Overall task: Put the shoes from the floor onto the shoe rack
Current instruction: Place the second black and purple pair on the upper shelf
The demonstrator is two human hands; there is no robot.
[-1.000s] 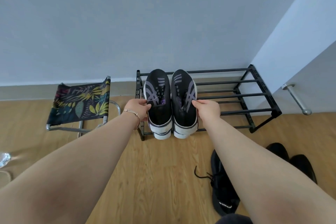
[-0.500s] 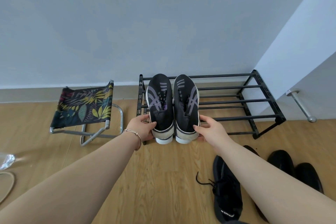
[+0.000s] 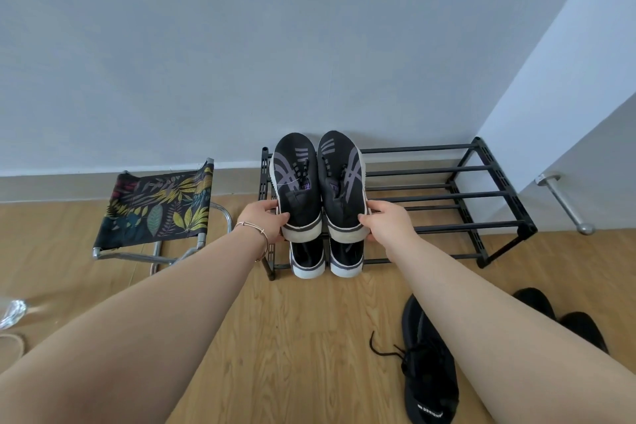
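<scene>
A pair of black sneakers with purple stripes lies toes-to-wall on the top tier of the black metal shoe rack [image 3: 447, 169], at its left end. My left hand [image 3: 270, 224] grips the heel side of the left sneaker [image 3: 296, 189]. My right hand [image 3: 380, 220] grips the heel side of the right sneaker [image 3: 340, 182]. Under them, on the lower tier, the white-soled heels of a second pair [image 3: 327, 260] stick out. A black lace-up shoe [image 3: 430, 375] lies on the floor at lower right, and two more black shoes [image 3: 581, 327] are partly hidden behind my right arm.
A folding stool with a leaf-print seat [image 3: 158, 210] stands left of the rack. A metal door stop [image 3: 564, 206] juts from the wall at right. A clear glass object [image 3: 13, 311] lies at the left edge. The rack's right part holds nothing.
Both hands have slid from the sneakers' sides back to the heels, and the pair now rests on the top tier. The second pair on the lower tier has come into view.
</scene>
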